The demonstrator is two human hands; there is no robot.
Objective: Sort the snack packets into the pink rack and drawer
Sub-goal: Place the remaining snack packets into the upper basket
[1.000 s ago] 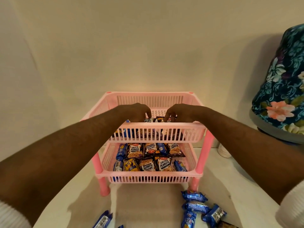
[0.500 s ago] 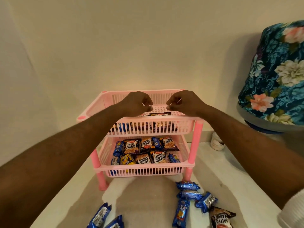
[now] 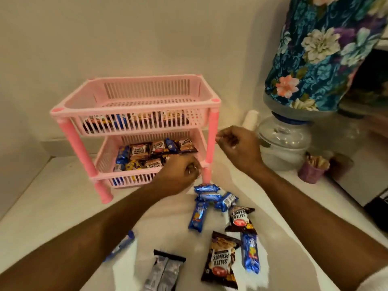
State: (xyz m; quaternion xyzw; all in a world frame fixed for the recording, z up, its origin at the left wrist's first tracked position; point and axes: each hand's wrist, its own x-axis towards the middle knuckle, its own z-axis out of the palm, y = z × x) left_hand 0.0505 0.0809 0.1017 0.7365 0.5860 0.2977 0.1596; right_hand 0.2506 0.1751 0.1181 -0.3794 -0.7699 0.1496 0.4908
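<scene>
The two-tier pink rack (image 3: 134, 95) stands against the wall, with snack packets in its top basket and in its lower basket (image 3: 155, 150). My left hand (image 3: 178, 175) hovers curled and empty in front of the lower basket's right corner. My right hand (image 3: 239, 145) is beside the rack's right front leg, fingers loosely bent, nothing in it. On the white counter lie several loose packets: blue biscuit packs (image 3: 206, 194), two dark salted peanut packs (image 3: 222, 261) (image 3: 240, 219), a grey-black pack (image 3: 164, 274) and another blue pack (image 3: 251, 254).
A water dispenser jar (image 3: 283, 141) under a floral cover (image 3: 323, 49) stands right of the rack. A small purple cup (image 3: 310, 173) with sticks sits beside it. A blue packet (image 3: 121, 244) lies partly under my left forearm. The counter's edge runs along the right.
Both hands have come out of the top basket and dropped down to the rack's right front corner. The camera has tilted down and right, showing more loose packets.
</scene>
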